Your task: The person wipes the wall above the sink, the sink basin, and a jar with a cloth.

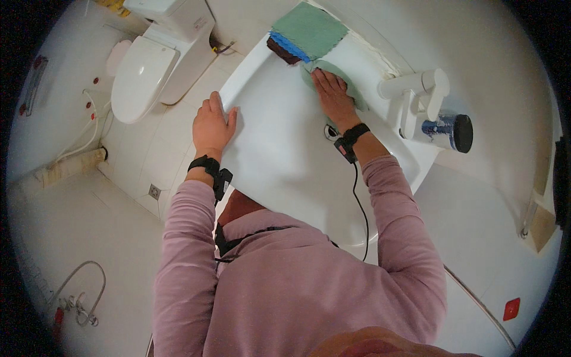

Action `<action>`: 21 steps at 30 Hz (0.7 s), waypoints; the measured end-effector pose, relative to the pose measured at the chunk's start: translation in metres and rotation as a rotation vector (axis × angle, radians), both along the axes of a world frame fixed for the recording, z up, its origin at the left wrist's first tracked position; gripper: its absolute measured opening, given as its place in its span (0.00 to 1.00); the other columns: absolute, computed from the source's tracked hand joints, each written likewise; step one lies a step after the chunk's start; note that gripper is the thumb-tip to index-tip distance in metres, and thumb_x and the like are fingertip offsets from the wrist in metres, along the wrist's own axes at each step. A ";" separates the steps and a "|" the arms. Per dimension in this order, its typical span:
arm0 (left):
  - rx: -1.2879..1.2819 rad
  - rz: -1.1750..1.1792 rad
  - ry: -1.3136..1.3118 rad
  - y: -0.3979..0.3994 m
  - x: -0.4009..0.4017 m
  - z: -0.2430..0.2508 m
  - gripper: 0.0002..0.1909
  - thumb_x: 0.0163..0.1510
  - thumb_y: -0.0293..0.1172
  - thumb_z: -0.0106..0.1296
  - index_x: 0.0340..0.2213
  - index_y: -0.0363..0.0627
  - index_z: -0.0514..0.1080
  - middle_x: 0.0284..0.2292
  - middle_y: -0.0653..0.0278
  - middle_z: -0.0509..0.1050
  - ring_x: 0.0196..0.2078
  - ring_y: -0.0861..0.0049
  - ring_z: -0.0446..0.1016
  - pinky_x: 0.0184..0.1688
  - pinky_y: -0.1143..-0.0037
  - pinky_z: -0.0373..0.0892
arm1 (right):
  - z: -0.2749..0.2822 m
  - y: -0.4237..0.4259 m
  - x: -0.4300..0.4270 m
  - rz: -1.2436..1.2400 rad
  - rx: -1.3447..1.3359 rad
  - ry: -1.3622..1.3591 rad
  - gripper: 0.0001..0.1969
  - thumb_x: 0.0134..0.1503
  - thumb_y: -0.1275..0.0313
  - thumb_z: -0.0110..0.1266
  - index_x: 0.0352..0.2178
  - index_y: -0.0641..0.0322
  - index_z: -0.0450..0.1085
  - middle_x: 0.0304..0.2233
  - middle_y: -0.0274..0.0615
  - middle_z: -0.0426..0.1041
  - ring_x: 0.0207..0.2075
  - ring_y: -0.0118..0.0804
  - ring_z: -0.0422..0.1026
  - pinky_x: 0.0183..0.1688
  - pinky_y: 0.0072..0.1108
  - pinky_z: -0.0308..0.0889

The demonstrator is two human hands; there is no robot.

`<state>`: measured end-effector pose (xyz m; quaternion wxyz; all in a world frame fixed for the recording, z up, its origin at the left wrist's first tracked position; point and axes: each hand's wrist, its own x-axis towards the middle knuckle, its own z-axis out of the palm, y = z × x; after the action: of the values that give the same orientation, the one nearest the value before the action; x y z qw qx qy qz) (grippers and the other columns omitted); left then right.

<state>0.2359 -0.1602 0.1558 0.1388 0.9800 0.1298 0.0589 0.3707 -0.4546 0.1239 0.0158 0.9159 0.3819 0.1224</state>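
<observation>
My left hand point(209, 124) rests on the left rim of a white washbasin point(276, 138), its thumb spread from the fingers. Inside the basin, my right hand point(335, 99) presses a light green cloth point(307, 76) against the far inner wall. Part of that cloth is hidden under the palm. Right beside my right wrist is the round metal drain point(331, 132). On the far left corner of the basin lies a flat green cloth point(308, 29), with a blue cloth point(291, 47) and a dark brown cloth point(281, 52) showing at its near edge.
A white faucet point(403, 87) stands at the basin's right edge, beside a blue-and-clear container point(439, 130) with a black lid. Left of the basin is a white toilet point(143, 80), its lid down. A floor drain point(154, 192) sits in the tiles. Black cables hang from both wrist straps.
</observation>
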 end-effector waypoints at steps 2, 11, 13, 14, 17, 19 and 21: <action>-0.049 -0.003 0.000 0.001 0.001 0.002 0.27 0.51 0.45 0.50 0.46 0.38 0.58 0.33 0.52 0.69 0.34 0.57 0.71 0.34 0.65 0.69 | -0.011 0.007 0.004 -0.054 -0.065 0.368 0.26 0.55 0.72 0.37 0.57 0.57 0.53 0.62 0.37 0.48 0.63 0.36 0.46 0.62 0.34 0.44; -0.075 0.029 0.095 0.007 -0.003 0.008 0.28 0.52 0.44 0.50 0.48 0.39 0.58 0.37 0.50 0.69 0.37 0.55 0.71 0.37 0.63 0.69 | -0.032 0.014 0.002 0.237 -0.898 -0.537 0.27 0.57 0.68 0.35 0.59 0.64 0.50 0.62 0.46 0.46 0.64 0.39 0.44 0.64 0.31 0.39; -0.069 0.015 0.101 0.002 0.002 0.008 0.28 0.52 0.45 0.49 0.48 0.39 0.58 0.37 0.50 0.69 0.36 0.55 0.71 0.37 0.64 0.69 | -0.041 0.021 0.015 0.157 -0.623 -0.229 0.27 0.57 0.69 0.35 0.59 0.65 0.49 0.62 0.47 0.47 0.63 0.40 0.46 0.63 0.29 0.44; -0.067 0.012 0.095 -0.001 0.005 0.008 0.28 0.52 0.45 0.49 0.48 0.39 0.59 0.37 0.50 0.69 0.37 0.55 0.71 0.36 0.63 0.69 | -0.048 0.025 0.023 0.077 -0.334 0.068 0.27 0.58 0.70 0.34 0.59 0.66 0.48 0.61 0.48 0.48 0.62 0.41 0.49 0.62 0.27 0.49; -0.012 -0.013 0.041 -0.001 0.006 0.004 0.27 0.52 0.45 0.49 0.47 0.39 0.59 0.35 0.52 0.69 0.35 0.58 0.71 0.35 0.65 0.69 | -0.065 0.041 0.024 0.032 -0.716 -0.223 0.25 0.60 0.71 0.32 0.59 0.63 0.45 0.60 0.48 0.50 0.61 0.42 0.52 0.60 0.25 0.54; 0.029 -0.022 -0.003 -0.001 0.001 0.001 0.27 0.51 0.46 0.49 0.46 0.39 0.59 0.32 0.55 0.69 0.34 0.61 0.71 0.34 0.67 0.69 | -0.055 0.038 0.018 -0.012 -0.323 0.163 0.25 0.60 0.71 0.31 0.59 0.61 0.45 0.60 0.46 0.50 0.61 0.42 0.52 0.60 0.25 0.54; -0.018 0.003 0.040 0.000 0.001 0.002 0.28 0.52 0.46 0.49 0.47 0.38 0.59 0.34 0.54 0.69 0.35 0.59 0.71 0.35 0.66 0.69 | -0.040 0.028 0.014 -0.071 0.079 0.528 0.25 0.61 0.71 0.30 0.60 0.59 0.44 0.61 0.44 0.50 0.61 0.41 0.52 0.59 0.26 0.54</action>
<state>0.2367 -0.1600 0.1574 0.1450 0.9795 0.1347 0.0383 0.3845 -0.4263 0.0843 -0.1155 0.9290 0.3352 -0.1067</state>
